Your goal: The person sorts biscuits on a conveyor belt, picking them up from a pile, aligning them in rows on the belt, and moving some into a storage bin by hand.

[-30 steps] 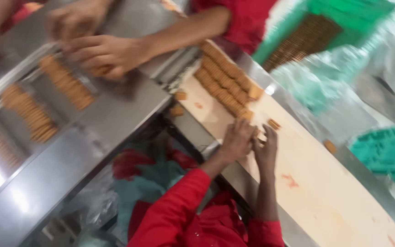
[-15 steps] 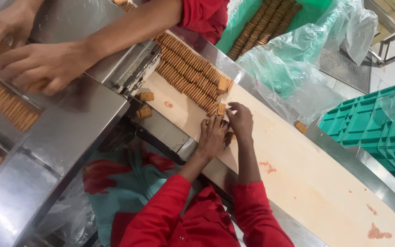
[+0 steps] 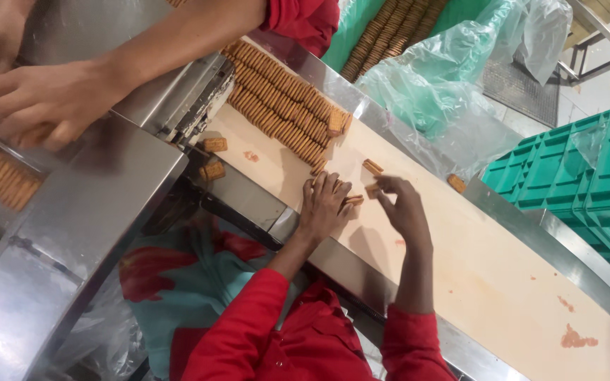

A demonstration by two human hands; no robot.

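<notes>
My left hand [image 3: 323,206] lies palm down on the cream conveyor belt [image 3: 503,282], its fingertips pressed on a short stack of brown biscuits [image 3: 353,201]. My right hand [image 3: 405,210] is just right of it, with thumb and fingers pinching a single biscuit [image 3: 372,190]. Another loose biscuit [image 3: 372,167] lies just beyond my fingers. Two long rows of biscuits standing on edge [image 3: 284,106] run along the belt towards the upper left. Both my sleeves are red.
A co-worker's hands [image 3: 33,106] handle biscuits in a steel machine [image 3: 100,204] at the left. Loose biscuits [image 3: 213,144] lie near its edge. Green crates [image 3: 594,176] stand at the right. Clear plastic bags [image 3: 446,92] and a crate of biscuits [image 3: 383,32] are behind the belt.
My hands were close together over the loose biscuits; now the right hand has drawn a little to the right. The co-worker's hands stay at the machine.
</notes>
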